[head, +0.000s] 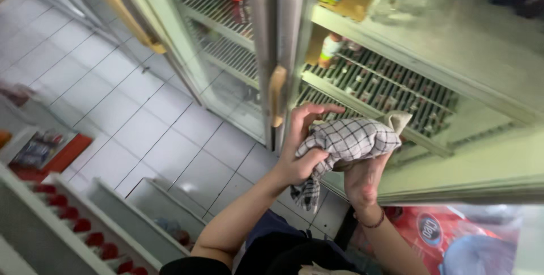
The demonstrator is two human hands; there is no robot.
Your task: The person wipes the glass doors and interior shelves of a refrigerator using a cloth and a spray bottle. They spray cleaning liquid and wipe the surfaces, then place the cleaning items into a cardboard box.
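Right hand half-hidden under checked cloth

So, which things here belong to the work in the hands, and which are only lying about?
In hand:
- checked cloth, held by both hands
- left hand, gripping the cloth's side
- right hand, under the cloth
- glass fridge door, right behind the cloth

Lying about:
- bottles on the fridge shelves
- red-capped bottles on the rack, lower left
- red bag, lower right
- white tiled floor
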